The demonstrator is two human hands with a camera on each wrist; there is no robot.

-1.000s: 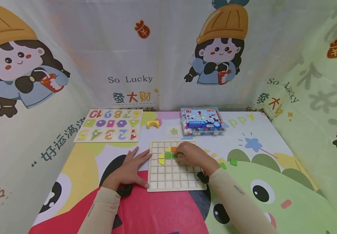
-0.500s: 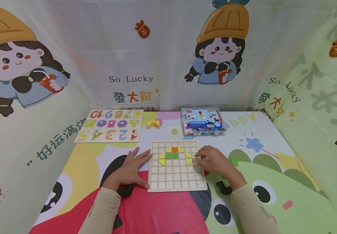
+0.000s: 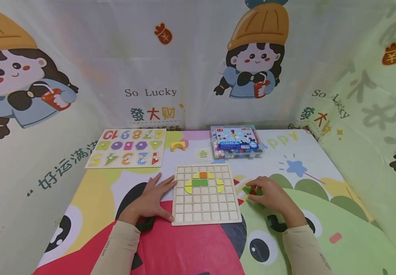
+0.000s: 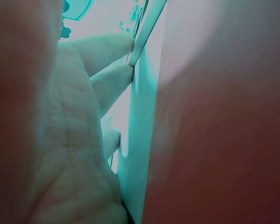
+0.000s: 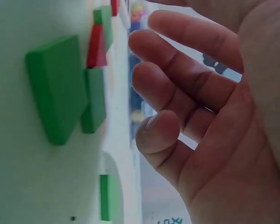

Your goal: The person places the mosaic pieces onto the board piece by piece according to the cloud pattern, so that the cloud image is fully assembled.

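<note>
A wooden grid board (image 3: 198, 208) lies in the middle of the table, bearing an orange square (image 3: 203, 175), two green squares (image 3: 199, 182) and several yellow curved pieces (image 3: 220, 188). My left hand (image 3: 151, 200) spreads its fingers against the board's left edge; in the left wrist view the fingertips (image 4: 126, 72) meet that edge. Right of the board, my right hand (image 3: 275, 196) hovers beside loose green pieces (image 5: 58, 91) and a red piece (image 5: 97, 46). Its fingers are loosely bent with nothing between them in the right wrist view. Red triangles (image 3: 240, 201) lie along the board's right edge.
A number-and-shape puzzle board (image 3: 126, 149) lies at the back left. Behind the grid board are a yellow arch block (image 3: 177, 146), a small pattern card (image 3: 203, 154) and a clear plastic box (image 3: 237, 142) of colourful parts. Printed cloth walls enclose the back and sides.
My right hand has drawn back from the board to the loose pieces on the right, uncovering the orange square, the yellow pieces and the red triangles. The left hand stays at the board's edge.
</note>
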